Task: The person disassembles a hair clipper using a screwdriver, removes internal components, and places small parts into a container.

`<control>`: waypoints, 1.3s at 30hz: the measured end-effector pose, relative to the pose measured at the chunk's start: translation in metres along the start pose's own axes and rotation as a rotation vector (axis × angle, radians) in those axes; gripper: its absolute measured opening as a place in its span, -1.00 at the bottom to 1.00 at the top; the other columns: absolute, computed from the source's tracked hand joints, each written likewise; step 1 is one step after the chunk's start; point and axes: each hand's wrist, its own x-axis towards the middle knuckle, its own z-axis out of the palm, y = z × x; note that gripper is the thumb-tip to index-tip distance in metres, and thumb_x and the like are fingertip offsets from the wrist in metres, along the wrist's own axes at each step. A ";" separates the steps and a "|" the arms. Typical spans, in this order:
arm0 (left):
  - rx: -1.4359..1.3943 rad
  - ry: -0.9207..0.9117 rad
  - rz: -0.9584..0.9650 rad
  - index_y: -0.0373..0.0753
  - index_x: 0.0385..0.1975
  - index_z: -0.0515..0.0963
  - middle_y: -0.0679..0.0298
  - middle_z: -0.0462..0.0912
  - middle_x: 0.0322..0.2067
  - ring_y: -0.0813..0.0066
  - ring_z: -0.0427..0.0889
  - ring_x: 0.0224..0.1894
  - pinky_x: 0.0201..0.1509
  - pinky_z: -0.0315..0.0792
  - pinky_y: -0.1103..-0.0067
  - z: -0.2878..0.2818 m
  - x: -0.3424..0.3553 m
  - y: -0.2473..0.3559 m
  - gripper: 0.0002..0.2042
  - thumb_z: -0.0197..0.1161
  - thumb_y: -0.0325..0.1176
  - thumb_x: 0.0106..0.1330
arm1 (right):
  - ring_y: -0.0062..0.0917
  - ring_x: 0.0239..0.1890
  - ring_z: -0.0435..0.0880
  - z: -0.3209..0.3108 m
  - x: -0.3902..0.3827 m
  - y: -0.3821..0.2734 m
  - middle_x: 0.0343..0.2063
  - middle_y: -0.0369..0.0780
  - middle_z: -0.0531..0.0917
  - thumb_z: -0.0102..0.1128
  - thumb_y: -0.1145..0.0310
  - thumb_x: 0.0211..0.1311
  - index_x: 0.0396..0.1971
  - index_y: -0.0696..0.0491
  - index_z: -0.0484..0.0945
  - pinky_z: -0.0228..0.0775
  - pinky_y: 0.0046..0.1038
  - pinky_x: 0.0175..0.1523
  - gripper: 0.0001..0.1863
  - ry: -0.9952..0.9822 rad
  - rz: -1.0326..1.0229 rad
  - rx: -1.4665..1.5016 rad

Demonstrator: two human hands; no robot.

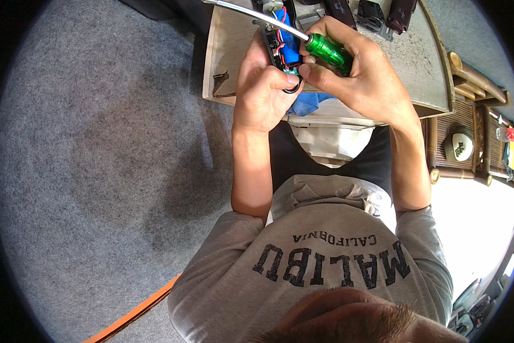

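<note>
We hold a small opened device (281, 46) up over the near edge of the desk (422, 63). It is a narrow black casing with its inside laid bare: a blue cylindrical cell (288, 41) sits lengthwise in it, and thin red and white wires (280, 48) run beside the cell. A dark ring (292, 88) hangs at the casing's lower end, just under our thumb.

Our left hand (262, 86) has its grip closed around the casing, fingers wrapped behind it and the thumb pressed across the front. Our right hand (357, 71) has its grip closed on a screwdriver (302, 37) by its clear green handle; the long metal shaft runs up and to the left, passing over the top of the opened casing. Whether the shaft touches the casing we cannot tell.

Below the hands a piece of blue cloth (308, 103) shows at the desk edge, partly covered by our fingers. On the far part of the pale, worn desk lie several dark parts (377, 14), close together and cut off by the upper edge of the view. Grey carpet (97, 160) spreads to the left, with an orange strip (137, 311) lying on it near the lower edge. To the right stands a low wicker shelf (468, 143) with small items on it. Our hands cover the lower half of the casing.
</note>
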 end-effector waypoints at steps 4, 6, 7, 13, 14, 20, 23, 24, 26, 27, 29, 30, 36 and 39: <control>0.039 0.009 0.023 -0.31 0.37 0.22 0.11 0.50 -0.01 0.36 0.57 0.02 0.12 0.53 0.46 0.002 0.001 -0.001 -0.28 0.00 -0.65 0.05 | -0.53 -0.46 0.58 -0.001 0.001 -0.002 -0.51 -0.18 0.64 0.38 0.44 0.07 -0.27 0.15 0.56 0.45 -0.39 -0.27 -0.76 0.005 0.040 -0.048; 0.086 -0.028 0.030 -0.31 0.41 0.17 0.11 0.49 -0.01 0.36 0.57 0.02 0.11 0.53 0.46 -0.001 0.003 -0.002 -0.24 -0.01 -0.66 0.05 | -0.53 -0.47 0.56 0.000 0.002 -0.001 -0.52 -0.18 0.62 0.38 0.43 0.06 -0.29 0.15 0.55 0.44 -0.39 -0.28 -0.76 0.017 0.033 -0.068; 0.086 -0.028 0.030 -0.31 0.41 0.17 0.11 0.49 -0.01 0.36 0.57 0.02 0.11 0.53 0.46 0.001 0.003 -0.003 -0.24 -0.01 -0.66 0.05 | -0.52 -0.49 0.55 0.000 0.002 0.000 -0.53 -0.17 0.61 0.38 0.41 0.05 -0.30 0.14 0.55 0.43 -0.38 -0.30 -0.76 0.028 0.027 -0.088; 0.225 0.024 0.060 -0.32 0.43 0.13 0.15 0.47 0.00 0.39 0.55 0.01 0.12 0.52 0.47 0.007 0.000 -0.003 -0.22 0.00 -0.66 0.04 | -0.51 -0.49 0.52 -0.001 0.003 -0.002 -0.55 -0.17 0.59 0.38 0.40 0.04 -0.31 0.14 0.55 0.43 -0.38 -0.29 -0.76 0.023 0.054 -0.177; 0.223 0.021 0.065 -0.32 0.41 0.14 0.15 0.47 0.00 0.40 0.55 0.01 0.12 0.52 0.47 0.007 0.000 -0.003 -0.23 0.00 -0.66 0.04 | -0.51 -0.49 0.52 -0.001 0.003 -0.002 -0.55 -0.17 0.59 0.38 0.40 0.04 -0.31 0.14 0.55 0.43 -0.38 -0.29 -0.76 0.023 0.054 -0.177; 0.097 0.043 0.024 -0.31 0.37 0.18 0.15 0.47 -0.01 0.43 0.55 -0.01 0.12 0.51 0.49 0.007 -0.001 0.000 -0.27 0.00 -0.66 0.03 | -0.56 -0.46 0.53 0.000 0.003 0.005 -0.55 -0.19 0.58 0.39 0.40 0.06 -0.28 0.15 0.54 0.43 -0.38 -0.27 -0.74 0.004 -0.029 0.088; 0.126 0.032 0.045 -0.31 0.35 0.20 0.15 0.48 -0.03 0.44 0.55 -0.04 0.11 0.51 0.50 0.006 0.000 -0.003 -0.28 0.00 -0.65 0.03 | -0.50 -0.48 0.54 0.000 0.002 0.000 -0.56 -0.16 0.56 0.40 0.38 0.05 -0.27 0.15 0.53 0.43 -0.36 -0.28 -0.71 -0.016 0.018 -0.038; 0.160 0.016 0.063 -0.31 0.34 0.21 0.15 0.48 -0.03 0.44 0.55 -0.05 0.10 0.51 0.50 0.005 0.000 -0.003 -0.29 0.00 -0.64 0.03 | -0.46 -0.49 0.54 0.000 0.002 -0.001 -0.57 -0.14 0.55 0.41 0.37 0.05 -0.27 0.15 0.52 0.43 -0.34 -0.29 -0.70 -0.008 0.048 -0.106; 0.171 0.010 0.075 -0.31 0.33 0.21 0.15 0.48 -0.03 0.44 0.55 -0.05 0.09 0.51 0.51 0.004 -0.002 -0.005 -0.30 0.00 -0.64 0.03 | -0.42 -0.51 0.53 0.000 0.001 -0.003 -0.58 -0.11 0.54 0.41 0.36 0.04 -0.27 0.15 0.52 0.42 -0.32 -0.29 -0.69 -0.002 0.075 -0.184; 0.185 0.006 0.084 -0.31 0.32 0.22 0.15 0.48 -0.04 0.44 0.54 -0.05 0.09 0.50 0.51 0.003 -0.003 -0.004 -0.32 0.00 -0.63 0.04 | -0.38 -0.51 0.52 0.003 0.000 -0.005 -0.58 -0.10 0.52 0.42 0.35 0.03 -0.28 0.15 0.51 0.42 -0.30 -0.29 -0.68 0.013 0.089 -0.177; 0.153 0.002 0.090 -0.31 0.30 0.23 0.15 0.48 -0.03 0.44 0.55 -0.06 0.10 0.51 0.51 0.005 -0.002 -0.005 -0.33 0.00 -0.63 0.04 | -0.34 -0.52 0.51 0.002 0.000 -0.005 -0.59 -0.08 0.51 0.42 0.34 0.02 -0.28 0.15 0.51 0.42 -0.29 -0.30 -0.68 0.028 0.097 -0.189; 0.128 0.004 0.088 -0.31 0.29 0.24 0.14 0.49 -0.02 0.44 0.55 -0.07 0.11 0.52 0.50 0.006 -0.002 -0.005 -0.34 0.00 -0.63 0.04 | -0.36 -0.52 0.51 0.002 0.000 -0.003 -0.58 -0.10 0.52 0.42 0.35 0.03 -0.29 0.15 0.52 0.42 -0.28 -0.29 -0.69 0.021 0.083 -0.155; 0.018 0.155 0.056 -0.32 0.21 0.33 0.14 0.52 -0.03 0.43 0.56 -0.09 0.20 0.53 0.44 0.022 -0.001 -0.002 -0.42 0.04 -0.61 0.06 | -0.68 -0.45 0.48 -0.006 0.000 -0.006 -0.57 -0.30 0.58 0.45 0.26 0.26 -0.31 0.15 0.57 0.38 -0.46 -0.31 -0.72 0.011 0.045 0.045; 0.034 0.201 0.067 -0.38 0.15 0.38 0.10 0.54 -0.07 0.39 0.56 -0.08 0.22 0.55 0.34 0.022 0.002 0.000 -0.48 0.06 -0.62 0.08 | -0.70 -0.46 0.45 -0.007 0.000 -0.013 -0.60 -0.33 0.54 0.47 0.19 0.27 -0.31 0.13 0.59 0.35 -0.49 -0.34 -0.68 0.044 0.111 0.056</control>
